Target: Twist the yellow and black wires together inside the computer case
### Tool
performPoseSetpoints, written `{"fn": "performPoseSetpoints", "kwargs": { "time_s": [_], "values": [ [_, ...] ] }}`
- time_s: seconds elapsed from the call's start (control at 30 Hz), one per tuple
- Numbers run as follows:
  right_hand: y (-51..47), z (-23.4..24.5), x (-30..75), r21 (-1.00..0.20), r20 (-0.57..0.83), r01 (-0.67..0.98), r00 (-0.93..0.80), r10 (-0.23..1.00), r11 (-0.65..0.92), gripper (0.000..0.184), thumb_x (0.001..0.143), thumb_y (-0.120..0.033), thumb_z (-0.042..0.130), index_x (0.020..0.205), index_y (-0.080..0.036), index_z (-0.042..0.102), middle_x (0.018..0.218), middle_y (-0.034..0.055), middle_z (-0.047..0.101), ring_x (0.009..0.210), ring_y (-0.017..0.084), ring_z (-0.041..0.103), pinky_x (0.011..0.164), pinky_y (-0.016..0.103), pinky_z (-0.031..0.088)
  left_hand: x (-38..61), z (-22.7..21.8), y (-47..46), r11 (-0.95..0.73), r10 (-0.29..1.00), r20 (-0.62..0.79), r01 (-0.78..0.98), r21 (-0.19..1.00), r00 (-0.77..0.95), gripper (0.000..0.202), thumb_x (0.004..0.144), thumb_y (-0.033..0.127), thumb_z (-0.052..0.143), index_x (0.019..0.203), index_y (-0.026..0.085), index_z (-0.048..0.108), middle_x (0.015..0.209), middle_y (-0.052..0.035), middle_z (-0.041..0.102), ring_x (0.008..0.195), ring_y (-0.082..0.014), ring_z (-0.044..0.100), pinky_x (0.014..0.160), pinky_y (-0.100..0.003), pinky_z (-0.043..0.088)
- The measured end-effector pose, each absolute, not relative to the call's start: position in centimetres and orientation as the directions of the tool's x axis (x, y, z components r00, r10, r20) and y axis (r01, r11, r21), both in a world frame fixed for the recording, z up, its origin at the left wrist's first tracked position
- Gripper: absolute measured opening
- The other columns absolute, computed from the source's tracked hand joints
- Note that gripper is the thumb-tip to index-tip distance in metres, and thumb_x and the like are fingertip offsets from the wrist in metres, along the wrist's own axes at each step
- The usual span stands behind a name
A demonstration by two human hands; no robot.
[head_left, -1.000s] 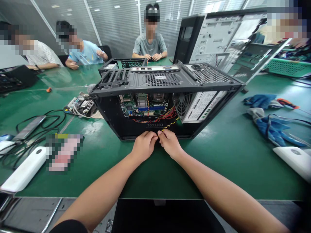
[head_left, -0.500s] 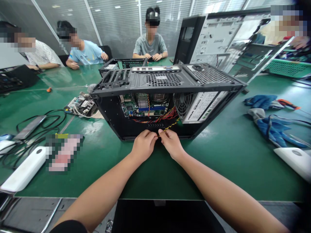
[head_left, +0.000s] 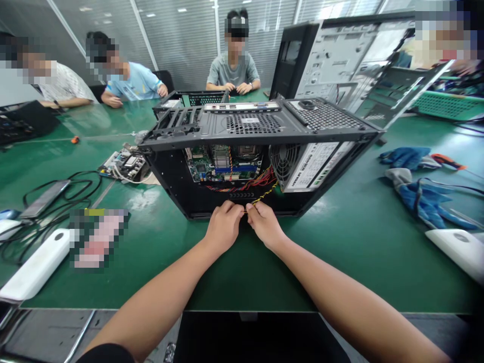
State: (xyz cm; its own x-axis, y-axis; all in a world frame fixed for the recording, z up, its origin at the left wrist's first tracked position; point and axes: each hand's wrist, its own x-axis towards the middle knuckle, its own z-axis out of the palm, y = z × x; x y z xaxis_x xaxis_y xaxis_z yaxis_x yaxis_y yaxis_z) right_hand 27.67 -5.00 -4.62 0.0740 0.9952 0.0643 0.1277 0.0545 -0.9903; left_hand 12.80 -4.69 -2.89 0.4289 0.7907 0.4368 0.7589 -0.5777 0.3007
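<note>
**Both grips pinched on a twisted cable at the mouth of the computer case**

The grip of the left hand (head_left: 224,228) and the grip of the right hand (head_left: 264,225) are both closed tight, fingertips meeting, on the near end of a yellow-and-black twisted cable (head_left: 265,193). The cable runs up and back from the fingers into the open computer case (head_left: 249,126), which lies on its side on the green desk (head_left: 340,242). The hands sit just in front of the case's lower edge, touching each other.

Inside the case, behind the hands, a bundle of red wires (head_left: 257,182) crosses in front of the motherboard (head_left: 223,164); the fan and power supply (head_left: 302,164) fill the right part of the opening. Left of the case lie a loose circuit board (head_left: 124,164) and black cables (head_left: 75,184). Right of it lie blue gloves (head_left: 423,196). Behind the case stands a second, upright case (head_left: 340,55), and three people sit at the far side of the desk.
</note>
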Motion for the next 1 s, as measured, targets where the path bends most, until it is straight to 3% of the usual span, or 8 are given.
{"fn": "performPoseSetpoints", "kwargs": {
  "time_s": [0.27,0.5,1.0],
  "values": [
    [-5.0,-4.18,27.82,-0.979,0.02,0.203,0.126,0.992,-0.006,0.045,0.09,-0.055,0.054,0.059,-0.022,0.05,0.048,-0.0031,0.047,0.045,0.012,0.04,0.048,0.028,0.031,12.7,-2.98,-4.92,-0.597,0.756,0.496,0.759,0.258,0.427,0.02,0.101,0.022,0.043,0.093,0.02,0.061,0.09,-0.0046,0.06,0.083,-0.019,0.057,0.073,-0.033,0.042],
    [-5.14,-4.07,27.78,-0.976,0.053,0.215,0.134,0.99,0.024,0.047,0.09,-0.054,0.054,0.056,-0.022,0.047,0.049,-0.0027,0.047,0.046,0.012,0.04,0.05,0.028,0.032,12.73,-3.09,-4.87,-0.61,0.748,0.513,0.74,0.283,0.42,0.011,0.098,0.024,0.051,0.096,0.02,0.061,0.091,-0.0047,0.062,0.084,-0.02,0.059,0.074,-0.034,0.043],
    [-5.01,-4.61,27.71,-0.982,0.039,0.188,0.112,0.993,0.018,0.043,0.091,-0.053,0.054,0.06,-0.023,0.045,0.048,-0.0043,0.045,0.046,0.013,0.041,0.048,0.028,0.032,12.88,-3.08,-4.79,-0.596,0.78,0.479,0.71,0.376,0.401,0.013,0.097,0.019,0.052,0.086,0.02,0.06,0.083,-0.0029,0.062,0.076,-0.0182,0.057,0.073,-0.032,0.046]
  ]
}}
